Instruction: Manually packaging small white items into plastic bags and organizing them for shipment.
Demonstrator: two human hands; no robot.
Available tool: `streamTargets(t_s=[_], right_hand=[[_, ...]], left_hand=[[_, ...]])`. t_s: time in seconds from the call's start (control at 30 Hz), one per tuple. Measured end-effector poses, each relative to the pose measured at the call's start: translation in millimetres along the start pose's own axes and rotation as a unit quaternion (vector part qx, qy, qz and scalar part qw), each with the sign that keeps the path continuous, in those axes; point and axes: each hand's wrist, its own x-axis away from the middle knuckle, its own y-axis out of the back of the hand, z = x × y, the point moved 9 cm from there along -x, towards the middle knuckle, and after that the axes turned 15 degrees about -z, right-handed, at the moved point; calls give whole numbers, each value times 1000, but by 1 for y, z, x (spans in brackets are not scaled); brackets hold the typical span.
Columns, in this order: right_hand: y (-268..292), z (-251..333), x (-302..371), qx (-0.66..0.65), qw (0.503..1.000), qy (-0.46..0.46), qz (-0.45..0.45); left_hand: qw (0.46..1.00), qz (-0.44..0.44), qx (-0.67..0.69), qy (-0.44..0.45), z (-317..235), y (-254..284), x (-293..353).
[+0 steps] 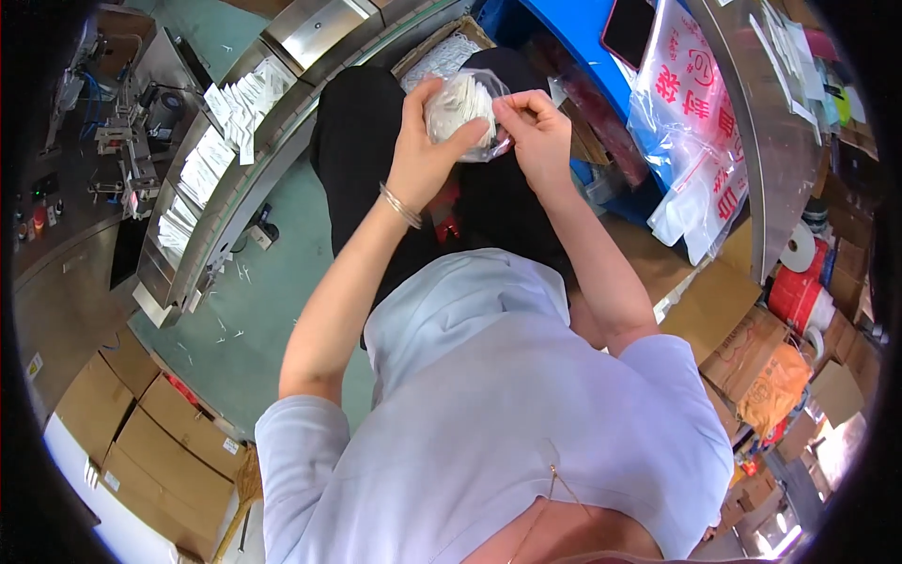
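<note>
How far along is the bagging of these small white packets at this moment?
Done: the clear bag already looks well filled with white packets. In hand: the left hand grips the bag's side while the right hand pinches its top edge; whether it is sealed cannot be told. Left: many loose packets lie along the metal conveyor channel to the person's left.
</note>
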Motion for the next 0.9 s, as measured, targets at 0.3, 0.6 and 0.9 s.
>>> streamTargets(t_s=[0.3,0.6,0.9], right_hand=[[-9,19,24,-24,1000,-6,16],[-11,59,6,152,974,166,33],[-103,-32,34,354,844,203,348]], left_hand=[[978,-98,-174,-63,14,7,21],[954,-143,-233,-124,-23,47,2],[956,-97,-216,-171,-41,30,6]])
